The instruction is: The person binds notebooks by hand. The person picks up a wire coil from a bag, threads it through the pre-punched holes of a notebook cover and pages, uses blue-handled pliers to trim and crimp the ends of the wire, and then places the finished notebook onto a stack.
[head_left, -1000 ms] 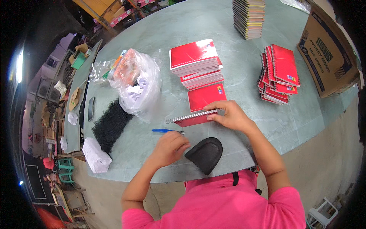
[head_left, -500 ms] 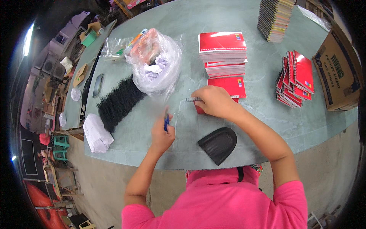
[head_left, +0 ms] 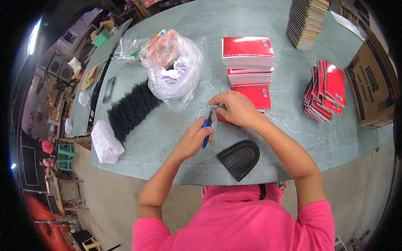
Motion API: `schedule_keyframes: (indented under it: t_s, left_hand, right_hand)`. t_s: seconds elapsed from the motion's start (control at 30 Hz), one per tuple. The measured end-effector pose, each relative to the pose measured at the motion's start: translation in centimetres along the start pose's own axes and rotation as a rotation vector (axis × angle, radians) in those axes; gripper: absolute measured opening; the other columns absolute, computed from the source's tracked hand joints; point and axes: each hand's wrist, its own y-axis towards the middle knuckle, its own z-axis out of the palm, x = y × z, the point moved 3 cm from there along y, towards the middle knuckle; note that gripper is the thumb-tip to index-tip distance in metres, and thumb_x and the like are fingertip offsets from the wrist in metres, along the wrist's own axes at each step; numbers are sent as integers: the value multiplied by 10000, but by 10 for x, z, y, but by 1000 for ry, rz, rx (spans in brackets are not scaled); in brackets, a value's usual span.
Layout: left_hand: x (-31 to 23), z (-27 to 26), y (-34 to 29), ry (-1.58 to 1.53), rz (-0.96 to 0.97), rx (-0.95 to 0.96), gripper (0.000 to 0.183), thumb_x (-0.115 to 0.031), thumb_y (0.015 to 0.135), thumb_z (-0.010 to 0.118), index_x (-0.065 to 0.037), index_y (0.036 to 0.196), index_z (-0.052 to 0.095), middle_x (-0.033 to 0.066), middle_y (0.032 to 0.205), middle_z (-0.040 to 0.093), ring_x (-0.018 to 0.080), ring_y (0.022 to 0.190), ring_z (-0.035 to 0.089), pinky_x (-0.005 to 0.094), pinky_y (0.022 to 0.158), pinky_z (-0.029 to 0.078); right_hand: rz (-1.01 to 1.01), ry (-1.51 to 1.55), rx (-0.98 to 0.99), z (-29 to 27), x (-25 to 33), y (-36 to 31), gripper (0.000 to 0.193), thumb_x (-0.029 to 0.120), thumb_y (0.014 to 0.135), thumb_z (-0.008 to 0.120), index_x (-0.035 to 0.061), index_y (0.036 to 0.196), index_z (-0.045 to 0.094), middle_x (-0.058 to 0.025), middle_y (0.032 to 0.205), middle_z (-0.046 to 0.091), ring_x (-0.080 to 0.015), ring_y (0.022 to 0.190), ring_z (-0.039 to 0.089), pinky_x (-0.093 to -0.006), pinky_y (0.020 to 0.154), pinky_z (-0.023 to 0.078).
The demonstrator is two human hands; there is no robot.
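Note:
My left hand (head_left: 195,137) is closed around blue-handled pliers (head_left: 205,141). Their dark jaws reach up to a wire coil (head_left: 212,106), which sticks out past the fingertips of my right hand (head_left: 239,109). That right hand pinches the coil and the edge of a small red notebook (head_left: 220,119), mostly covered by the hand. Just beyond lies another red-covered notebook pile (head_left: 263,98), with a taller stack of red notebooks (head_left: 248,49) behind it. Nearer to me rests a black, ribbed, rounded piece (head_left: 239,159).
Left of my hands are a row of black coils (head_left: 133,109), a clear bag of paper scraps (head_left: 178,79) and a white paper-wrapped bundle (head_left: 107,142). Toward the right sit coil-bound red notebooks (head_left: 334,83), a cardboard box (head_left: 370,83) and a tall notebook stack (head_left: 305,25).
My left hand has moved right and away from me, bringing the pliers' jaws to the coil. My right hand keeps its pinch, shifted only slightly.

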Motion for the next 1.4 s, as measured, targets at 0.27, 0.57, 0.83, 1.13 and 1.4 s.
schedule_keyframes:
  t_s: [0.27, 0.57, 0.83, 1.13, 1.4]
  left_hand:
    - [-2, -3, 14, 648, 113, -207, 191, -202, 868, 547, -30, 951, 563, 77, 821, 609, 165, 713, 580, 340, 684, 466]
    - [11, 2, 4, -589, -212, 315, 419, -255, 873, 495, 36, 1173, 484, 168, 918, 635, 310, 775, 647, 402, 760, 507]
    - [4, -2, 9, 369, 40, 23, 301, -221, 846, 541, -8, 1058, 516, 92, 821, 587, 202, 757, 572, 336, 702, 450]
    - [-19, -9, 28, -114, 219, -255, 186, -130, 819, 626, -9, 958, 600, 25, 772, 599, 101, 691, 549, 246, 650, 441]
    - [-76, -65, 43, 208, 271, -222, 141, -112, 810, 632, -21, 908, 588, 37, 750, 607, 99, 655, 552, 255, 630, 445]
  right_hand:
    - [-214, -13, -3, 7, -2, -5, 242, 50, 731, 625, 62, 967, 677, -146, 957, 608, -349, 909, 587, -428, 783, 478]
    - [54, -126, -52, 4, 1, -6, 167, 84, 697, 687, -43, 790, 633, -150, 973, 556, -328, 864, 587, -401, 774, 479]
    - [-85, -120, -155, 5, 2, -14, 156, 67, 697, 660, -68, 743, 598, -208, 926, 528, -381, 812, 590, -438, 732, 488]
    - [-116, -77, -115, 18, 19, -18, 137, 62, 734, 635, -43, 809, 589, -174, 943, 546, -366, 826, 589, -441, 731, 484]
    - [-73, -69, -59, 8, 5, -35, 156, 77, 750, 636, -25, 858, 584, -143, 962, 550, -358, 836, 593, -444, 734, 483]
